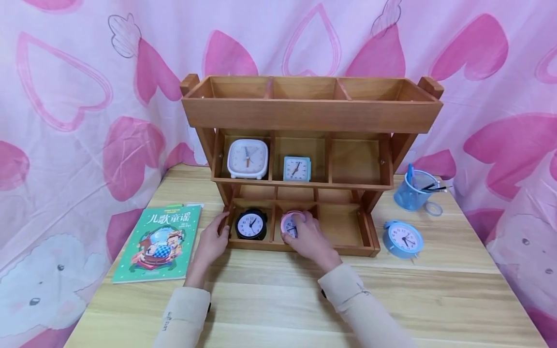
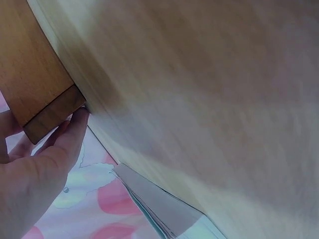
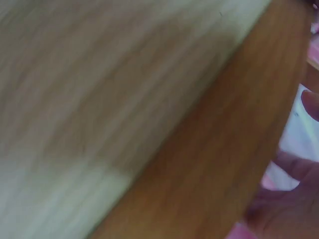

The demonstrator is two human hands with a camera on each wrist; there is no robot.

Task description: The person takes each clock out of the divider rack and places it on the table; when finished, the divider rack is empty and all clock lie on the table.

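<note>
A brown wooden shelf [image 1: 304,116] with three tiers stands on the table. In its bottom middle compartment is a pink round clock [image 1: 288,224], which my right hand [image 1: 311,241] grips by its sides; the right wrist view shows part of this hand [image 3: 289,199] behind the shelf's front board [image 3: 199,134]. My left hand [image 1: 213,239] touches the shelf's lower left end, its fingers against the wood [image 2: 55,114] in the left wrist view. A black clock [image 1: 251,224] sits in the bottom left compartment. On the middle tier are a white clock [image 1: 247,159] and a small square clock [image 1: 297,168].
Left of the shelf lies a green book [image 1: 161,244]. To the right stand a blue clock [image 1: 403,239] and a blue mesh pen holder [image 1: 411,193], with a roll of tape [image 1: 433,209] beside it. A pink heart-patterned curtain [image 1: 143,63] hangs behind the table.
</note>
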